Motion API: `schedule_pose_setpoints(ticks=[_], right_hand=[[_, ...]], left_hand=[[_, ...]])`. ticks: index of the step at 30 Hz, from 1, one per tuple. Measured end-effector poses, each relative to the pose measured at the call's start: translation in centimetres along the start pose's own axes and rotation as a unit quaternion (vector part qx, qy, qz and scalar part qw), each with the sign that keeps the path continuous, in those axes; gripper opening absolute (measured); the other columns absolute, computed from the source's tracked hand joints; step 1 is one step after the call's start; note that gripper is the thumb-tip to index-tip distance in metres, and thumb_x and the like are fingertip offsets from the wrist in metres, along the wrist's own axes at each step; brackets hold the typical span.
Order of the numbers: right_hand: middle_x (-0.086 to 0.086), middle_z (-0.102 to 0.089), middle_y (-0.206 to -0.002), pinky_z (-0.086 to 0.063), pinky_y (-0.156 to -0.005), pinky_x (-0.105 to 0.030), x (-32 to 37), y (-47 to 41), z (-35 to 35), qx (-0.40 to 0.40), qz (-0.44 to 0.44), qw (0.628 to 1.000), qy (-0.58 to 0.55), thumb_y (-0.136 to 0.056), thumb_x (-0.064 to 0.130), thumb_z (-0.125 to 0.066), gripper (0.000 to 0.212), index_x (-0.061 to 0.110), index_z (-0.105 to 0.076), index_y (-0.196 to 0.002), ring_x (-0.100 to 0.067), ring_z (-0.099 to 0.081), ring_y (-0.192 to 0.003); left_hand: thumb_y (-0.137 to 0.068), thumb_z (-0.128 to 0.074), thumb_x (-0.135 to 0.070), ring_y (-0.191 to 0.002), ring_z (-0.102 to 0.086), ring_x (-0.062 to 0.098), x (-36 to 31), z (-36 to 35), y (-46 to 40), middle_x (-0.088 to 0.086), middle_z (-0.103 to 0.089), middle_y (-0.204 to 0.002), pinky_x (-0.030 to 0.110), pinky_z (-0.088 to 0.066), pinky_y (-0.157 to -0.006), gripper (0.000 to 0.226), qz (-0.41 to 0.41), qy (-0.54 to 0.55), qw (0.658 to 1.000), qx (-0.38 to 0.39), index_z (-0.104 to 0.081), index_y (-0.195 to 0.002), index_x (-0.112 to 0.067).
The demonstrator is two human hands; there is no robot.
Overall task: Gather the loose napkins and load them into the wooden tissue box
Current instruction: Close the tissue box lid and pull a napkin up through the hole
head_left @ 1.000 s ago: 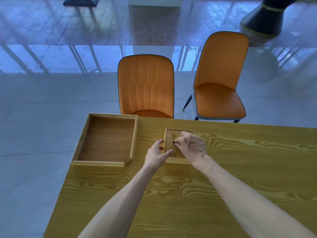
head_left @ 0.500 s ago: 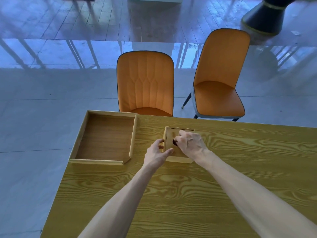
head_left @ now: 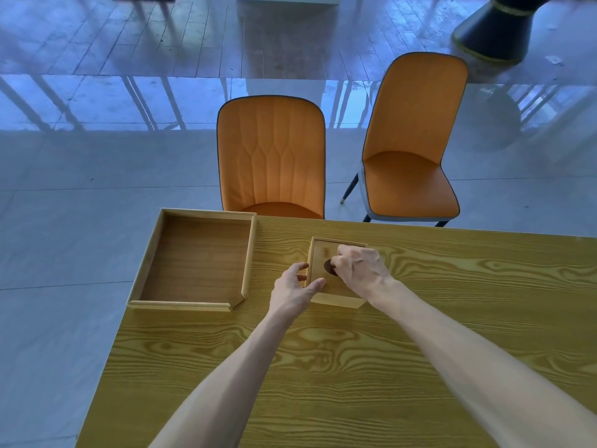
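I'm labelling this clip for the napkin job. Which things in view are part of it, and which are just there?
Part of the job:
- small square wooden tissue box with a dark oval hole in its lid
- left hand, gripping the box's left side
- right hand, fingertips at the hole

Just there:
- large shallow open wooden tray
- two orange padded chairs
- yellow wood-grain table

No napkins visible.

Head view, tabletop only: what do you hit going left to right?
wooden tray → left hand → wooden tissue box → right hand, its fingers at the box's dark opening → bare table. No napkins visible.
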State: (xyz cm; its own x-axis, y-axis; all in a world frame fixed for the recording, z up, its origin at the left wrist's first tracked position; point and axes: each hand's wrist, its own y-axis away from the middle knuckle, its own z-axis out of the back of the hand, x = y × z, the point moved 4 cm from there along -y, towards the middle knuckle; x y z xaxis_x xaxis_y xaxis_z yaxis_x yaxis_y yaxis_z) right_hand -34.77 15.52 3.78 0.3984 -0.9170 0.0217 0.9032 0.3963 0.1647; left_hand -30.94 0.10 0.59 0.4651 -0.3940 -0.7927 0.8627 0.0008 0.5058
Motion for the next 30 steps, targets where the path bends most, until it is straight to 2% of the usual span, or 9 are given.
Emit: schedule_pose_setpoints(ticks=[2,6,9,13,18,22,25,28,30], right_hand=[[-0.008,-0.067,-0.094,-0.051,-0.063,-0.029,0.0,0.3,0.8,-0.023,-0.007,0.999,-0.030,-0.100,0.013,-0.047,0.022,0.004,-0.067,-0.098,-0.023,-0.066,-0.080],[-0.006,-0.066,-0.093,-0.060,-0.061,-0.032,-0.2,2.1,1.0,-0.093,-0.001,0.993,-0.068,-0.094,0.018,-0.065,0.014,0.007,-0.071,-0.098,-0.021,-0.069,-0.080],[-0.002,-0.063,-0.094,-0.058,-0.057,-0.027,-0.6,3.3,0.3,-0.134,-0.046,0.981,-0.136,-0.095,0.022,-0.063,0.015,0.009,-0.069,-0.099,-0.018,-0.066,-0.071],[-0.003,-0.059,-0.097,-0.053,-0.059,-0.024,-1.0,3.7,-0.8,-0.143,-0.092,0.963,-0.211,-0.097,0.022,-0.059,0.017,0.008,-0.066,-0.103,-0.013,-0.057,-0.067],[-0.001,-0.055,-0.094,-0.048,-0.066,-0.026,-1.6,4.2,-1.6,-0.178,-0.132,0.932,-0.287,-0.099,0.020,-0.057,0.015,0.007,-0.064,-0.102,-0.016,-0.057,-0.073],[0.002,-0.052,-0.091,-0.038,-0.070,-0.012,-2.1,4.7,-2.1,-0.195,-0.134,0.917,-0.322,-0.098,0.021,-0.058,0.013,0.009,-0.063,-0.099,-0.006,-0.051,-0.074],[0.004,-0.054,-0.092,-0.036,-0.069,-0.011,-2.2,4.9,-2.0,-0.201,-0.145,0.906,-0.344,-0.098,0.032,-0.057,0.019,0.015,-0.064,-0.101,0.005,-0.049,-0.077],[0.008,-0.051,-0.088,-0.038,-0.064,-0.012,-1.9,4.4,-1.2,-0.198,-0.152,0.903,-0.351,-0.092,0.048,-0.060,0.033,0.020,-0.067,-0.108,0.002,-0.050,-0.068],[0.006,-0.051,-0.086,-0.035,-0.060,-0.010,-1.5,4.0,-0.9,-0.202,-0.164,0.914,-0.310,-0.087,0.049,-0.066,0.040,0.018,-0.070,-0.111,0.002,-0.047,-0.062]], left_hand=[[-0.083,-0.073,-0.042,-0.101,-0.062,0.017,0.0,0.0,0.0,0.001,-0.063,-0.124,0.034,-0.052,-0.086,0.063,0.000,0.000,1.000,-0.001,-0.048,-0.139,-0.026],[-0.083,-0.073,-0.041,-0.103,-0.063,0.018,0.0,-0.1,0.1,0.002,-0.063,-0.125,0.037,-0.053,-0.089,0.063,-0.002,-0.001,1.000,0.000,-0.048,-0.139,-0.026],[-0.082,-0.073,-0.041,-0.103,-0.063,0.018,0.1,0.0,0.0,0.002,-0.063,-0.125,0.040,-0.053,-0.092,0.063,0.000,0.002,1.000,0.001,-0.049,-0.138,-0.026],[-0.082,-0.074,-0.042,-0.104,-0.063,0.019,0.0,0.0,0.0,0.002,-0.064,-0.124,0.041,-0.052,-0.093,0.063,0.001,0.001,1.000,0.003,-0.049,-0.138,-0.026],[-0.082,-0.074,-0.041,-0.101,-0.062,0.016,0.1,0.0,-0.1,0.001,-0.063,-0.123,0.034,-0.052,-0.087,0.063,-0.001,0.005,1.000,0.003,-0.049,-0.138,-0.026],[-0.082,-0.074,-0.040,-0.101,-0.061,0.016,0.1,0.1,-0.2,0.002,-0.063,-0.124,0.032,-0.050,-0.085,0.063,-0.002,0.010,1.000,0.007,-0.049,-0.138,-0.025],[-0.082,-0.074,-0.040,-0.100,-0.061,0.015,0.2,0.0,-0.2,0.001,-0.063,-0.123,0.030,-0.049,-0.083,0.063,0.003,0.011,1.000,0.007,-0.050,-0.138,-0.026],[-0.081,-0.075,-0.041,-0.099,-0.060,0.014,0.3,0.0,-0.2,0.001,-0.063,-0.123,0.028,-0.046,-0.080,0.064,0.004,0.013,1.000,0.007,-0.049,-0.138,-0.025],[-0.081,-0.074,-0.042,-0.099,-0.061,0.015,0.3,-0.1,-0.2,0.001,-0.063,-0.123,0.028,-0.046,-0.080,0.064,0.003,0.011,1.000,0.008,-0.049,-0.137,-0.025]])
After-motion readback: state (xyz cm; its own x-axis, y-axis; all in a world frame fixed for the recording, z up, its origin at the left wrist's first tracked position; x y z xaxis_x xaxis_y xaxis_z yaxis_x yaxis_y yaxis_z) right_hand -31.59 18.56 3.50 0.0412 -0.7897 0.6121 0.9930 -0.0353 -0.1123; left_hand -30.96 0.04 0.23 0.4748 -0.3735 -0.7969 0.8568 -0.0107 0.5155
